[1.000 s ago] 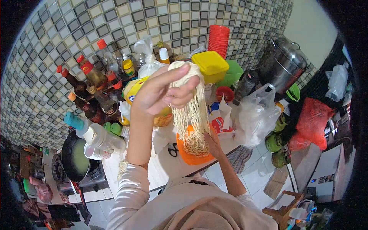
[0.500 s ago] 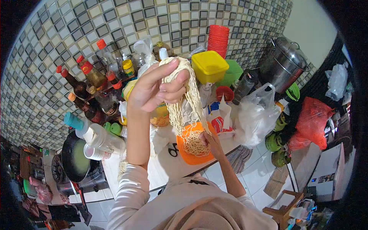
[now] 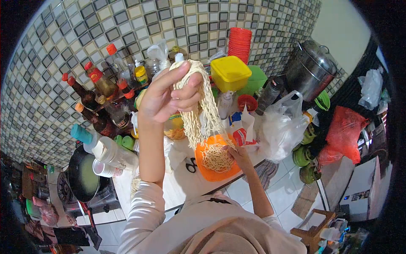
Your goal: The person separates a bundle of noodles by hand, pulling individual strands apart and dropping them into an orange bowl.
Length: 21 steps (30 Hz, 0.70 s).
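Note:
My left hand point(image 3: 171, 93) is raised above the counter, its fingers closed on a hank of pale curly noodles point(image 3: 205, 99). The strands drape over the fingers and hang down toward an orange bowl point(image 3: 204, 172). More loose noodles point(image 3: 217, 157) lie inside that bowl. At the bowl's right side my right hand point(image 3: 240, 158) has its fingers closed on the lower noodle strands; the fingertips are partly hidden. Black-handled scissors point(image 3: 191, 165) rest on the counter just left of the bowl.
Sauce bottles point(image 3: 99, 80) crowd the back left, near a wok point(image 3: 84, 175) of pale liquid on the stove. A yellow box point(image 3: 231, 74), stacked red bowls point(image 3: 240, 45) and a steel pot point(image 3: 313, 67) stand behind. A white plastic bag point(image 3: 282, 129) sits to the right.
My left hand has shifted slightly left with the noodles. My right hand has moved a little right at the bowl's side, and the hanging strands look more spread.

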Tool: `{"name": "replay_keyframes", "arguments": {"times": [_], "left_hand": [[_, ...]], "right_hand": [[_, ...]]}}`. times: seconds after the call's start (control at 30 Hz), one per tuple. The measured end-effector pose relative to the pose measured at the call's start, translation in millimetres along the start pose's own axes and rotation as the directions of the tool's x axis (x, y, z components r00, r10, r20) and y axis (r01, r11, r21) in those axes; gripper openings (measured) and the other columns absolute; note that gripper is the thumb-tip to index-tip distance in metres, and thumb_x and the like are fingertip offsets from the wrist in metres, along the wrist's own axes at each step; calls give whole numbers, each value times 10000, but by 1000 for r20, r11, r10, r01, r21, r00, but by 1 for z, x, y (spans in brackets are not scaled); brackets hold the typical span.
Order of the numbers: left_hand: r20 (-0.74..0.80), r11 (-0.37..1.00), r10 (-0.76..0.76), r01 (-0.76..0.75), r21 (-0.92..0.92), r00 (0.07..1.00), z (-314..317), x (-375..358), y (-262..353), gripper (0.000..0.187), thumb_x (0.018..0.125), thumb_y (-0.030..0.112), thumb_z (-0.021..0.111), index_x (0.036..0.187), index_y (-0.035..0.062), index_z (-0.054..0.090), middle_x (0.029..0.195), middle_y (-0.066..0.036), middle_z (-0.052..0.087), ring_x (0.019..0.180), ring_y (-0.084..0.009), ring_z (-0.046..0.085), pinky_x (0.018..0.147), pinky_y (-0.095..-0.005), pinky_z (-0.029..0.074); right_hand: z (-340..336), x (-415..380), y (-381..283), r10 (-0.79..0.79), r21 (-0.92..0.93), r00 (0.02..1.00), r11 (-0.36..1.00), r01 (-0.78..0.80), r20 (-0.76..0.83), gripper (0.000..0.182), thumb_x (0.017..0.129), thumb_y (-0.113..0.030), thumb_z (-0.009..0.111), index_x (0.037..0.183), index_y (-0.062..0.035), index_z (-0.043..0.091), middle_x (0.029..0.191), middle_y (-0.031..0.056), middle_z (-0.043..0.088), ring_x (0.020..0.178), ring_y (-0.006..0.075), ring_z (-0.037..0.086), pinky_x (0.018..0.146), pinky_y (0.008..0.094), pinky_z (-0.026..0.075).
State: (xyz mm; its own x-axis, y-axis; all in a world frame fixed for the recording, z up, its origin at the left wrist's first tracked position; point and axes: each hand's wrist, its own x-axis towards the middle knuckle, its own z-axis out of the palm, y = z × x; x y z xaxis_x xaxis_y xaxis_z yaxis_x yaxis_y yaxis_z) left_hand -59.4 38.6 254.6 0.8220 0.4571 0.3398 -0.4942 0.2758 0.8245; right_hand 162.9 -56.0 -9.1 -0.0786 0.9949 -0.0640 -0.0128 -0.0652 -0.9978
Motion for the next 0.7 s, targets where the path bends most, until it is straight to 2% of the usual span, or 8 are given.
{"name": "replay_keyframes", "arguments": {"times": [0.07, 0.2, 0.3, 0.4, 0.47, 0.5, 0.57, 0.7], "left_hand": [[37, 995, 58, -54, -83, 998, 1, 1, -2, 313, 912, 270, 306, 751, 30, 426, 475, 54, 275, 397, -44, 257, 370, -180, 209], [37, 997, 56, -54, -59, 998, 0, 2, -2, 311, 911, 272, 306, 748, 35, 425, 470, 56, 273, 396, -46, 257, 369, -181, 209], [74, 994, 74, -68, -85, 995, 1, 4, -3, 324, 907, 281, 318, 753, 21, 437, 467, 53, 281, 392, -50, 261, 367, -184, 211], [60, 1000, 21, -23, 17, 998, 5, 3, -8, 336, 902, 284, 333, 761, 2, 450, 471, 51, 288, 383, -40, 257, 355, -182, 204], [46, 988, -121, 116, 99, 992, 9, 3, -11, 346, 900, 289, 343, 766, -8, 457, 476, 53, 288, 374, -27, 248, 344, -178, 191], [13, 978, -151, 148, 144, 988, 9, 3, -16, 335, 896, 288, 365, 762, -1, 467, 482, 59, 279, 372, -16, 232, 332, -173, 173], [4, 967, -217, 215, 135, 976, 11, 3, -22, 323, 892, 288, 381, 770, 3, 474, 487, 59, 278, 374, -15, 229, 330, -172, 168], [15, 938, -308, 301, 171, 951, 9, 0, -26, 292, 880, 293, 422, 807, 18, 488, 504, 59, 273, 380, -12, 221, 327, -166, 154]], "right_hand": [[-3, -2, -9, -40, -206, 999, 978, 42, 15, 250, 865, -184, 438, 987, -19, 582, 587, -22, 465, 539, 86, 431, 545, 205, 380], [-12, 4, -11, 63, -293, 995, 955, -40, 71, 247, 835, -173, 484, 1004, -11, 564, 644, 12, 523, 591, 108, 483, 583, 227, 409], [-10, 6, -26, -70, -512, 982, 845, 152, 175, 401, 808, -226, 536, 1167, -71, 451, 808, 21, 513, 676, 95, 466, 579, 234, 398], [4, 6, -65, -140, -458, 962, 857, 236, 234, 645, 734, -253, 630, 1269, -98, 304, 1053, 54, 463, 892, 145, 469, 724, 275, 410], [24, 5, -110, -293, -93, 933, 944, 317, 209, 752, 681, -217, 672, 1277, -69, 238, 1237, 92, 347, 1094, 216, 391, 904, 320, 326], [28, 8, -125, -294, -90, 934, 944, 317, 206, 752, 681, -217, 672, 1277, -69, 238, 1237, 92, 347, 1094, 216, 391, 904, 320, 326], [33, 17, -149, -576, -93, 807, 803, 589, 131, 747, 696, -190, 654, 1289, -71, 216, 1267, 89, 334, 1162, 213, 338, 938, 335, 293], [38, 28, -188, -668, 92, 727, 743, 663, 158, 704, 714, -139, 627, 1289, -67, 227, 1277, 89, 325, 1167, 203, 330, 952, 350, 275]]}}
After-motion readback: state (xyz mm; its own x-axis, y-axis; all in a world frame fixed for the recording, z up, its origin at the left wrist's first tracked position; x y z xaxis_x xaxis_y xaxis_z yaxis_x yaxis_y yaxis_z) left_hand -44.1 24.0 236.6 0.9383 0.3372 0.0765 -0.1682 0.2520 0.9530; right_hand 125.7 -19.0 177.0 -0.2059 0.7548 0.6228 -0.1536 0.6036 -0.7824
